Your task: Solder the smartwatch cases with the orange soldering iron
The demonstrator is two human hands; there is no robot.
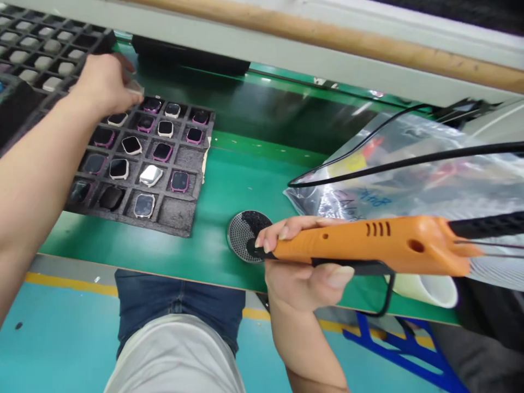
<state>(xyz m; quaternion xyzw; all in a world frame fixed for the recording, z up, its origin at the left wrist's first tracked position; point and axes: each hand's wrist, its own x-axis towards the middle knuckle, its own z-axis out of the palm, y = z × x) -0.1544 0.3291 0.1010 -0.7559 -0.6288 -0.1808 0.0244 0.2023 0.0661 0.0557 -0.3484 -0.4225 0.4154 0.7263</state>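
Observation:
My left hand [104, 84] is over the far edge of a dark foam tray [180, 221], its fingers pinched on a small pale, translucent piece whose kind I cannot make out. Smartwatch cases lie in the tray's square pockets, some with purple frames, such as one watch [162, 152], others silver, such as another [144, 206]. My right hand [303, 273] is wrapped round an orange heat gun [368, 245] with vent slots and a black wire stand. The gun's dark front end is over a round perforated metal disc [241, 232] on the green bench mat.
A second grid tray [39, 49] with pale blocks lies at the far left. Right of centre, a clear plastic bag [409, 185] is crossed by a black cable [388, 164]. A pale roll [434, 289] lies near the bench edge. A beam [327, 43] runs along the back.

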